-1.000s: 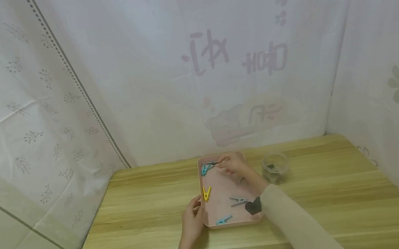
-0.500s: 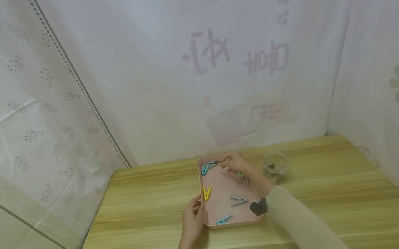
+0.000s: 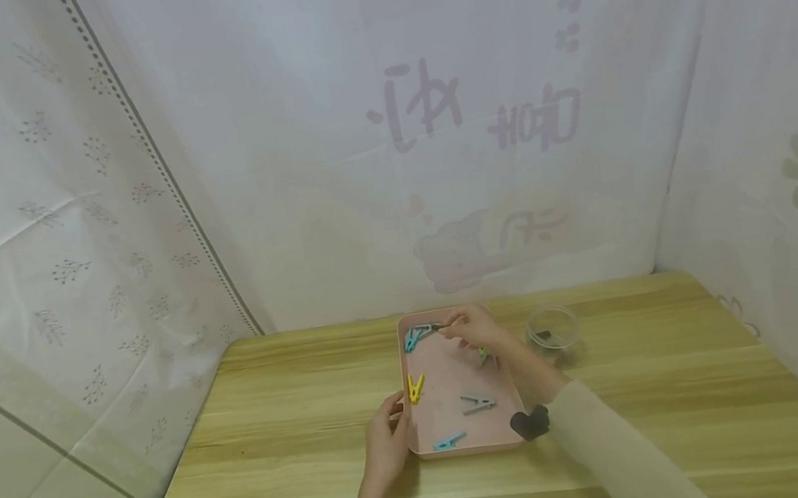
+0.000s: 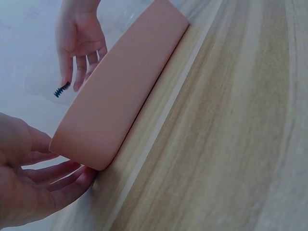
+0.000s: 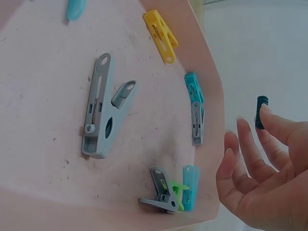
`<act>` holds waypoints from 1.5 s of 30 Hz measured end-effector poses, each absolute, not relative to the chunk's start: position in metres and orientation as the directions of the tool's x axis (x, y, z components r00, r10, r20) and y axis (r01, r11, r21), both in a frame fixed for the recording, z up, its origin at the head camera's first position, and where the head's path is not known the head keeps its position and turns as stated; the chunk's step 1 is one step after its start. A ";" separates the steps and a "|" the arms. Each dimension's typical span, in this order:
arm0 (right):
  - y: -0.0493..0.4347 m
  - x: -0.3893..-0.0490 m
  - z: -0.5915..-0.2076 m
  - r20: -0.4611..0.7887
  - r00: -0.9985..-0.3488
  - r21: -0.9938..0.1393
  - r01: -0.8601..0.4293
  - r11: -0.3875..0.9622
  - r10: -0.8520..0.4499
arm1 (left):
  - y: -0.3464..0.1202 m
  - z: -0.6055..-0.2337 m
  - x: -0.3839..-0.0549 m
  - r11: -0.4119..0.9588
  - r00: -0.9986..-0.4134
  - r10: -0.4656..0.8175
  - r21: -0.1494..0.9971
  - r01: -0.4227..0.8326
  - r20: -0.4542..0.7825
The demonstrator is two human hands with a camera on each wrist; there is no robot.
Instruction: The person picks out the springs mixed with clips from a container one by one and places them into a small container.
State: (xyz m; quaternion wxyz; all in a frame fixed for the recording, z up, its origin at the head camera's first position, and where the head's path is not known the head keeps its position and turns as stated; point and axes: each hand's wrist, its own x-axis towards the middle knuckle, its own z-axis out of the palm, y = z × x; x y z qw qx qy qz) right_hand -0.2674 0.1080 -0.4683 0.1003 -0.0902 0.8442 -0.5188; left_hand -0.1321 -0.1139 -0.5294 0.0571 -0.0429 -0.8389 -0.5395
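The thumb and index finger of my right hand (image 5: 267, 173) pinch a small dark ridged rod (image 5: 261, 113), its other fingers loosely bent. It is over the far end of a pink tray (image 3: 441, 382) in the head view. My left hand (image 3: 387, 442) holds the tray's left side, thumb at the rim and fingers at the lower edge in the left wrist view. Inside the tray lie a yellow clothespin (image 5: 161, 37), a large-looking grey clothespin (image 5: 103, 110), a teal clothespin (image 5: 193, 86) beside another grey one (image 5: 197, 124), a light blue clothespin (image 3: 449, 441) and a green clothespin (image 5: 178, 192).
A clear round jar (image 3: 569, 336) with dark bits inside stands right of the tray on the wooden table (image 3: 302, 430). A black heart-shaped piece (image 3: 530, 423) sits at my right cuff. Patterned curtains (image 3: 283, 172) hang behind and at both sides.
My right forearm and sleeve have swung slightly to the right and nearer, while the fingers stay over the far end of the tray. The green clothespin shows beside the wrist. The left hand stays put.
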 end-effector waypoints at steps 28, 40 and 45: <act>0.134 -0.245 -0.455 0.092 -0.955 -0.883 -0.209 0.420 -0.282 | -0.113 -0.526 -0.131 0.408 -0.992 0.002 0.906 0.114 0.124; 0.142 -0.234 -0.457 0.057 -0.978 -0.855 -0.150 0.497 -0.199 | -0.113 -0.528 -0.132 0.416 -0.992 0.006 0.901 0.120 0.130; 0.148 -0.231 -0.459 0.082 -0.980 -0.846 -0.165 0.507 -0.181 | -0.113 -0.528 -0.132 0.424 -0.992 0.001 0.898 0.118 0.130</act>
